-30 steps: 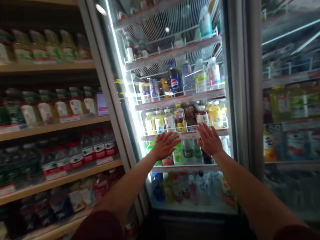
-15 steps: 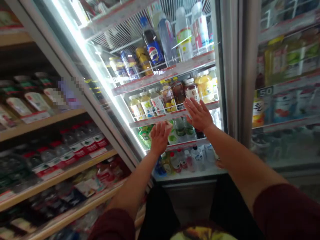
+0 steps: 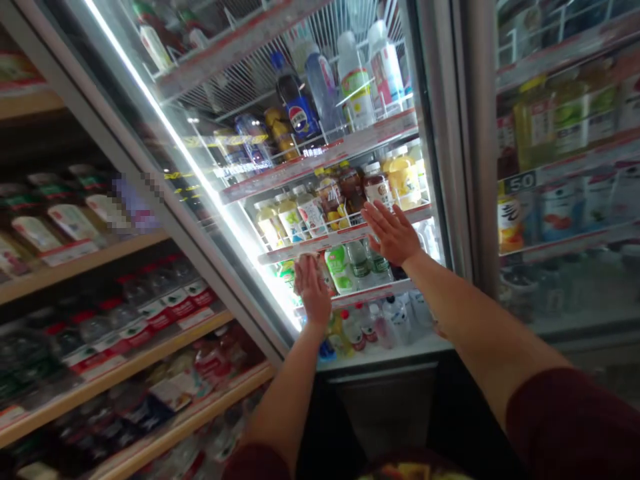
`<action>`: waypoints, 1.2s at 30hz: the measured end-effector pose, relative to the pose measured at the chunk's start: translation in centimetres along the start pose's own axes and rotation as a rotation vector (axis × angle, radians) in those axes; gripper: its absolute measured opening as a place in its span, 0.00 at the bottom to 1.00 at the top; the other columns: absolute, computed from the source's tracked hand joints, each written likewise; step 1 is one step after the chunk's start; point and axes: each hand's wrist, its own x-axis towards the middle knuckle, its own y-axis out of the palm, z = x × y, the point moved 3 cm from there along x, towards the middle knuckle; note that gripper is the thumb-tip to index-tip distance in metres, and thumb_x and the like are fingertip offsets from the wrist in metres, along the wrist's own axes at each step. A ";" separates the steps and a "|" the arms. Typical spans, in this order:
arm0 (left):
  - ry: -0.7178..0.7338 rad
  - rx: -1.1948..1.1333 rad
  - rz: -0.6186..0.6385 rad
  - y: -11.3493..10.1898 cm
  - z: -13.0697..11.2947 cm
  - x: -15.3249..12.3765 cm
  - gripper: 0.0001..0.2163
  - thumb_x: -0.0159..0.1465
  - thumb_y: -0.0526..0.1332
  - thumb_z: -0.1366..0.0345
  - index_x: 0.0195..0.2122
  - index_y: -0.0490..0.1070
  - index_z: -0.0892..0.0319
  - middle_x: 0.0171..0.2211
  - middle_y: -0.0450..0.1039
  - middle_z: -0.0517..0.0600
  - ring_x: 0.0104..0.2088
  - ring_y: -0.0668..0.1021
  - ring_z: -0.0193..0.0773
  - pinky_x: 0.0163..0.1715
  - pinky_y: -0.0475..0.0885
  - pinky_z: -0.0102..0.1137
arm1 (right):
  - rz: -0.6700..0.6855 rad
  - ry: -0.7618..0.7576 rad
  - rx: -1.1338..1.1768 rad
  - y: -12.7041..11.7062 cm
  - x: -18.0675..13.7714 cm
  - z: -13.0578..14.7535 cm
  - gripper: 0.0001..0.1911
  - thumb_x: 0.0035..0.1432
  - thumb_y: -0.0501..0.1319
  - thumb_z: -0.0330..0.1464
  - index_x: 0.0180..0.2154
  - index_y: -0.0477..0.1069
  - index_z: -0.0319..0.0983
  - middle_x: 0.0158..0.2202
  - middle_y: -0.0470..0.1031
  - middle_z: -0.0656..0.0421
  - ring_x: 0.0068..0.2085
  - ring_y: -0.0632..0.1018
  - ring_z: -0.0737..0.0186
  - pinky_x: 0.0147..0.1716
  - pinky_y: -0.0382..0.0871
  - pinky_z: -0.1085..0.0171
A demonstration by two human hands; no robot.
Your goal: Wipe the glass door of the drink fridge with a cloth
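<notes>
My left hand (image 3: 313, 288) lies flat against the glass door (image 3: 200, 280) of a lit drinks cooler. Under its fingers is a pale, crumpled cloth (image 3: 299, 268), pressed to the glass and mostly hidden by the hand. My right hand (image 3: 393, 233) rests on the same pane, higher and to the right, with fingers stretched out and nothing in them. Behind the glass, near the left hand, stand a green-labelled bottle (image 3: 339, 267) and several other bottles. A brown-drink bottle (image 3: 377, 187) is just beyond the right fingertips.
Wooden shelves (image 3: 125, 357) with packs of bottles stand to the left. A metal door frame (image 3: 457, 133) borders the pane on the right, and another glass-fronted cooler section (image 3: 565, 267) is beyond it. The cooler's bottom edge (image 3: 380, 367) is in front of my legs.
My left hand and the cloth have moved slightly down and to the left across the glass. My right hand stays at about the same spot. The view has shifted a little.
</notes>
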 end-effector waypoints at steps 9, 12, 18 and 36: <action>0.326 0.015 0.217 1.5 -1.1 -2.6 0.25 0.72 0.55 0.76 0.67 0.73 0.53 0.67 0.73 0.54 0.76 0.60 0.45 0.76 0.56 0.46 | -0.057 -0.026 -0.036 -0.3 0.1 0.2 0.37 0.76 0.52 0.35 0.79 0.42 0.38 0.75 0.59 0.51 0.76 0.61 0.52 0.78 0.46 0.46; 0.071 0.022 -0.036 -0.7 2.1 3.2 0.22 0.75 0.53 0.70 0.68 0.71 0.58 0.67 0.72 0.59 0.75 0.63 0.49 0.75 0.56 0.51 | -0.007 0.002 0.006 -0.1 0.1 0.1 0.37 0.76 0.52 0.35 0.79 0.42 0.40 0.76 0.57 0.52 0.77 0.60 0.52 0.78 0.45 0.46; -0.128 0.018 -0.151 -2.8 3.5 4.0 0.25 0.76 0.53 0.67 0.74 0.62 0.61 0.72 0.64 0.63 0.73 0.66 0.50 0.74 0.58 0.52 | 0.019 0.017 0.004 -0.1 0.0 0.1 0.35 0.76 0.52 0.36 0.78 0.47 0.40 0.76 0.58 0.53 0.77 0.59 0.53 0.78 0.47 0.45; -0.045 0.003 0.048 -0.7 4.0 2.1 0.26 0.78 0.53 0.62 0.75 0.60 0.62 0.80 0.38 0.63 0.79 0.39 0.57 0.76 0.42 0.60 | -0.083 -0.030 -0.064 -0.4 0.0 0.3 0.36 0.75 0.54 0.35 0.78 0.48 0.38 0.74 0.62 0.49 0.75 0.64 0.52 0.77 0.48 0.48</action>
